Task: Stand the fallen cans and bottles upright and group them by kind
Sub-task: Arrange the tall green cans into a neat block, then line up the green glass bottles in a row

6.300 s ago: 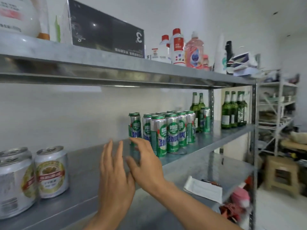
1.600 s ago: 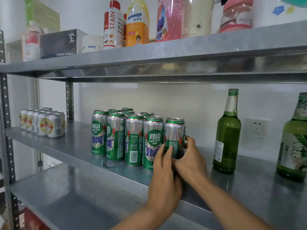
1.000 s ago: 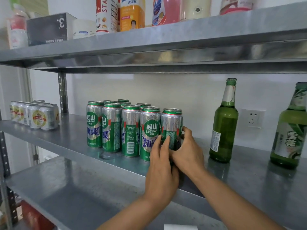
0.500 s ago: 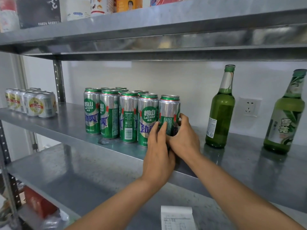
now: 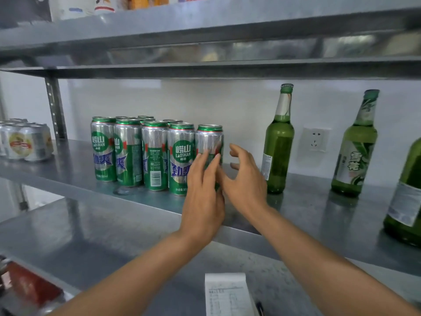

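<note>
The left hand is open, its fingers straight and close together, laid flat against the front of the end can of a block of tall green-and-silver aluminium beer cans. The rest of that block stands upright just to the left of this hand, packed side by side in rows on the grey galvanised metal shelf. The right hand lies right beside the left one and is also open, its fingers spread and loosely curved around nothing, with a small gap between its fingertips and the end can. Close past its knuckles, to the right, a dark green glass bottle stands upright; whether the hand brushes it cannot be told. Further right of that hand stand a paler green glass bottle with a white-and-green label and a third green bottle, cut off by the picture's edge. Well to the left of the left hand, short silver cans with red-and-yellow labels stand bunched together. Below the right forearm, a white printed paper slip lies on the lower metal shelf.
</note>
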